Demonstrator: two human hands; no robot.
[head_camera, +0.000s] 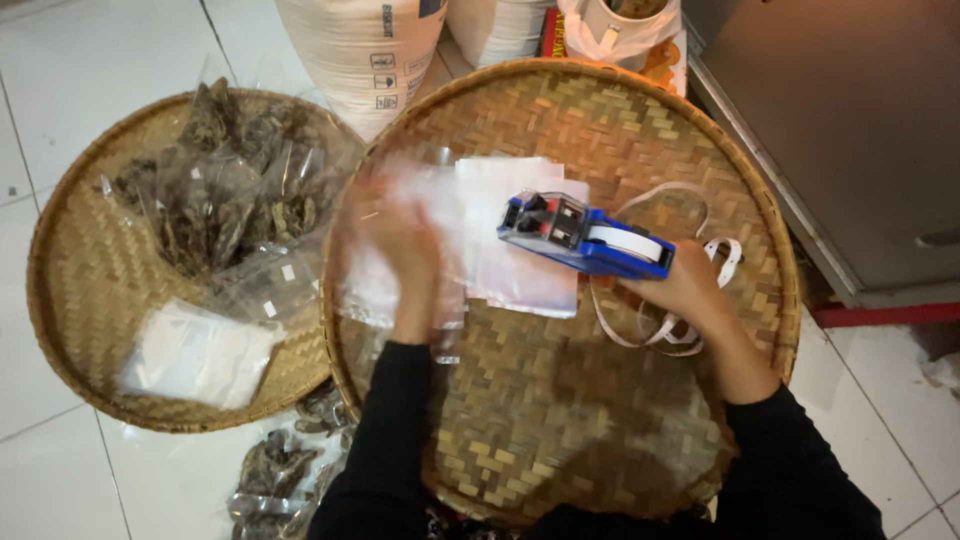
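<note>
R hand (690, 290) is closed around the grip of our blue label gun (585, 238), nose pointing left, held just above the big woven tray (560, 420). White label strip (680, 335) loops out under the R hand onto the tray. L hand (400, 245) is motion-blurred, flat on a clear plastic bag (385, 290); can't tell if fingers are pinching it or just pressing. Stack of clear bags (520, 240) lies mid-tray btw the two hands, gun nose over its right edge. Left of us, a smaller woven tray (80, 290) w/ packed bags of dried dark stuff (230, 190) and a flat pile of empties (200, 355). White sacks (365, 50) up top, metal cabinet (860, 120) on the right.
</note>
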